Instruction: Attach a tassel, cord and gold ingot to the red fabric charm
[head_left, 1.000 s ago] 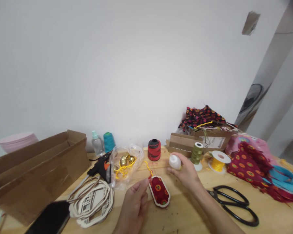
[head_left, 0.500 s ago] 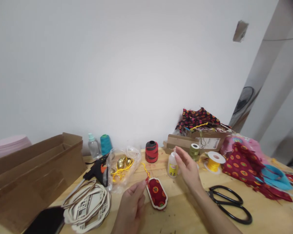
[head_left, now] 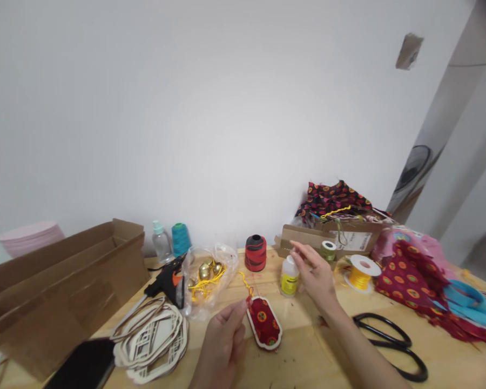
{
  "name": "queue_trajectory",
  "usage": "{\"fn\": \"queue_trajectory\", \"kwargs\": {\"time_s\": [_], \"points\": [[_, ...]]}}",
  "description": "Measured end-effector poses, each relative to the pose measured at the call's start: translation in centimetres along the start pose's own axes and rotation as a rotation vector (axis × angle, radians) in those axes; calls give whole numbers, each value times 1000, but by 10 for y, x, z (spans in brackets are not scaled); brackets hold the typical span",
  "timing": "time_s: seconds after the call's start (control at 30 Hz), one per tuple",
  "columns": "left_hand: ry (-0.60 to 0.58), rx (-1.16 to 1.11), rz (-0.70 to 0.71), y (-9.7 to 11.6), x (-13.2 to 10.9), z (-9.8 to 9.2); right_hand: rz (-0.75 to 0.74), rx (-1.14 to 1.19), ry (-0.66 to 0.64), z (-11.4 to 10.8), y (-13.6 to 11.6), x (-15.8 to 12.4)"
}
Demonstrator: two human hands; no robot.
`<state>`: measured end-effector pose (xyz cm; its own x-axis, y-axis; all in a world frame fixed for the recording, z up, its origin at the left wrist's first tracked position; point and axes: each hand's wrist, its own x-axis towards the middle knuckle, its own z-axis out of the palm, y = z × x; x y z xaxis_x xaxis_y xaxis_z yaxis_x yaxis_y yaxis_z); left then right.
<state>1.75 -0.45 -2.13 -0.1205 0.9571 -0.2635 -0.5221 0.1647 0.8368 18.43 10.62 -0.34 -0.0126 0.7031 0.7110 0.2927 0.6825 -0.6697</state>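
Note:
A small oblong ornament (head_left: 264, 323), dark red patterned fabric in a pale scalloped frame, lies on the wooden table. My left hand (head_left: 227, 337) pinches the red cord at its top end, beside a yellow twisted cord (head_left: 245, 282). To the right stands a white plastic bottle (head_left: 289, 276) with a yellow label, upright. The fingertips of my right hand (head_left: 314, 273) are closed together on the small cap at its nozzle, which they largely cover. Behind the ornament is a red and black thread cone (head_left: 255, 254).
Left are a long cardboard box (head_left: 73, 286), stacked wooden frames (head_left: 154, 340), a black glue gun (head_left: 168, 283) and a plastic bag of golden bells (head_left: 206, 275). Black-handled scissors (head_left: 392, 346), a yellow cord spool (head_left: 361, 274) and red fabric (head_left: 409, 278) lie right.
The view has shifted slightly, moving everything a little to the right. My left hand keeps its pinch by the ornament; my right fingertips have closed at the bottle's nozzle.

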Motion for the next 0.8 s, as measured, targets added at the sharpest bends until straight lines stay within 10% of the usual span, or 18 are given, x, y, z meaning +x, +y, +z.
{"fn": "queue_trajectory", "kwargs": {"time_s": [0.67, 0.8], "points": [[32, -5, -17, -1, 3, -2, -47, -62, 276, -10, -24, -4], [67, 59, 31, 1, 3, 2, 181, 138, -203, 12, -40, -27]]}}
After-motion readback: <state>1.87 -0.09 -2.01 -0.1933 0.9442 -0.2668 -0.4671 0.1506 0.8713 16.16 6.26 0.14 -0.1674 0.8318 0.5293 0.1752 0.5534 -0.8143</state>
